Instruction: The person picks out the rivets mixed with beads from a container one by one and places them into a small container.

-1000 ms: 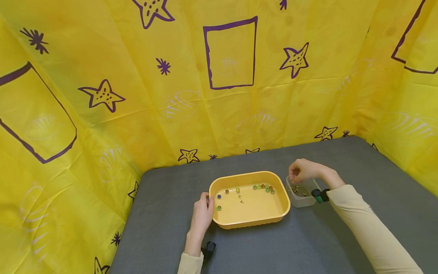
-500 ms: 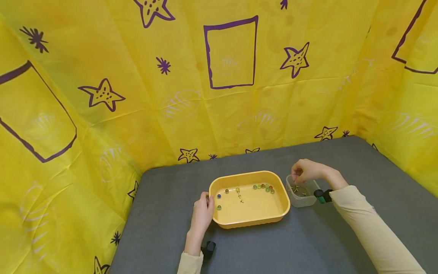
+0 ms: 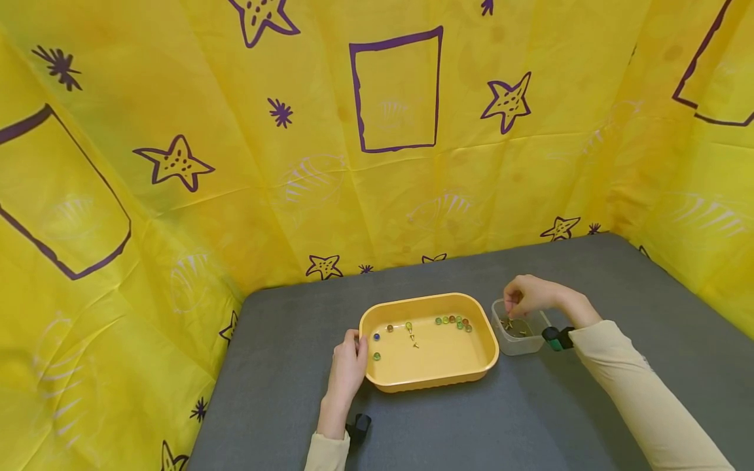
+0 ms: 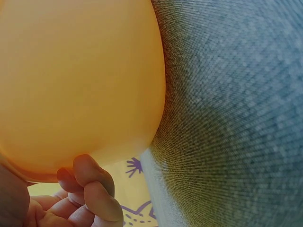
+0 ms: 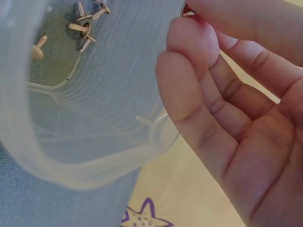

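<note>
A yellow tray [image 3: 432,360] lies on the grey table, with several glass marbles [image 3: 459,322] and a few small brass pieces [image 3: 412,337] inside. My left hand [image 3: 347,366] grips the tray's left rim, thumb over the edge and fingertips against the outer wall [image 4: 85,94]. To the right of the tray stands a clear plastic container [image 3: 520,345] with several brass paper fasteners [image 5: 85,29] at its bottom. Over this container my right hand [image 3: 530,294] pinches a brass paper fastener [image 5: 186,10] between thumb and fingers; only a shiny bit of it shows in the right wrist view.
A yellow cloth [image 3: 389,216] with purple starfish and frames hangs behind and beside the table. The grey tabletop [image 3: 283,366] extends round the tray. Black bands [image 3: 556,338] sit at both wrists.
My right hand has shifted slightly right and lower over the clear container. My left hand and the tray hold their place.
</note>
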A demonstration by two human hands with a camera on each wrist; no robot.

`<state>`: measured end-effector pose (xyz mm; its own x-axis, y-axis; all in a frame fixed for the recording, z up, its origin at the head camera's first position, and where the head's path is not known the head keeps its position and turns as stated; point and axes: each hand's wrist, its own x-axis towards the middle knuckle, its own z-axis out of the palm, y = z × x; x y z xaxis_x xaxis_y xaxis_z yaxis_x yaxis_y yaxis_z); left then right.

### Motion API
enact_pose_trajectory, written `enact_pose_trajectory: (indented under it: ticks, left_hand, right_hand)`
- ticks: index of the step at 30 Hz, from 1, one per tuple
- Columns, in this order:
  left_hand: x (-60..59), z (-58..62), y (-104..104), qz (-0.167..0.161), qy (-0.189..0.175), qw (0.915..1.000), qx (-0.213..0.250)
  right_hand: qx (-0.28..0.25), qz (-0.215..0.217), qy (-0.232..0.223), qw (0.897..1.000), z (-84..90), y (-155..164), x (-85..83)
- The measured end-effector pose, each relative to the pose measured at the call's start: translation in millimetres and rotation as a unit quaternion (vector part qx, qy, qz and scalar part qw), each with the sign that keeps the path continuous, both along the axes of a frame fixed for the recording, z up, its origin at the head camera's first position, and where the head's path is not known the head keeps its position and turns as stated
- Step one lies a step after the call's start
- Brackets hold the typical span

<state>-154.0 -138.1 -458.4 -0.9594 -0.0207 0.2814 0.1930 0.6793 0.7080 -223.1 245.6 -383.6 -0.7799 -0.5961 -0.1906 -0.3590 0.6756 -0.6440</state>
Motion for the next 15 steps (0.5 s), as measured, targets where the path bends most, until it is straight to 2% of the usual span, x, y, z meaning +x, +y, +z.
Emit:
enact_pose_trajectory:
  ticks: [15]
  left_hand:
    - [0.4,-0.8,-0.1,-0.001,0.006,1.0000,0.001]
  right_hand:
    - [-0.013,0.000,-0.001,1.000,-2.0,5.3,1.4]
